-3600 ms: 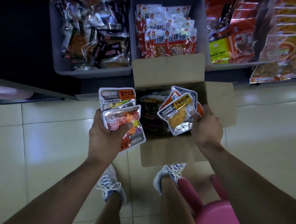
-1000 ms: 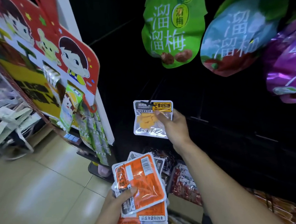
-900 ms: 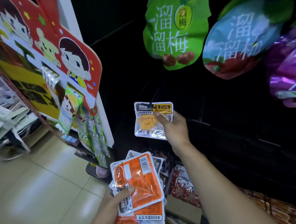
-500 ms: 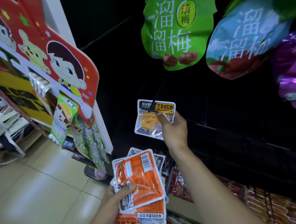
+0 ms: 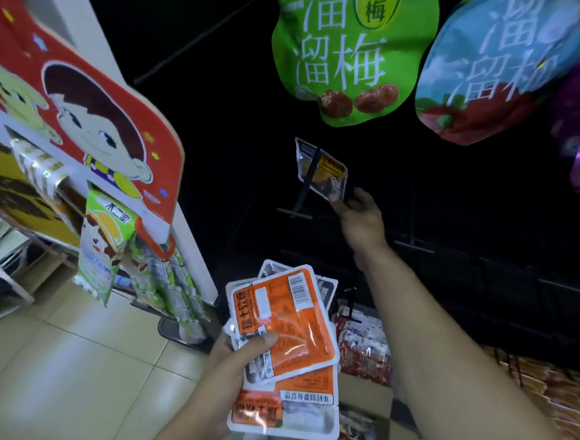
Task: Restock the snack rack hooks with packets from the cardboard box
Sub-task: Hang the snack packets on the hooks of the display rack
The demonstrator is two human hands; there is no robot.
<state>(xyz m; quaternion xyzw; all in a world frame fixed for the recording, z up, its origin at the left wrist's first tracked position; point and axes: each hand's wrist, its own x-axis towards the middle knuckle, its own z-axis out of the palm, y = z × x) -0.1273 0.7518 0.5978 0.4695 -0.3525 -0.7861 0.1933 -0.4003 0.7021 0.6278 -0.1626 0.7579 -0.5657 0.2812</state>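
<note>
Packet [image 5: 322,174] on hook [image 5: 306,183]; right hand [image 5: 359,221] just below (fingertip touching).

Clear yellow-label packet [image 5: 322,174] hangs tilted on black hook [image 5: 307,183]; orange packets [image 5: 288,326] fanned below; cardboard box [image 5: 365,397] lowest.

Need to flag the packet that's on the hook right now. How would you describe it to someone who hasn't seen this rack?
Find the big green plum bag hanging at the top of the dark rack. Just below it, a black hook carries one small clear packet with a yellow label, beside the right hand. It is far smaller than the bags above, and alone on its hook.
</note>
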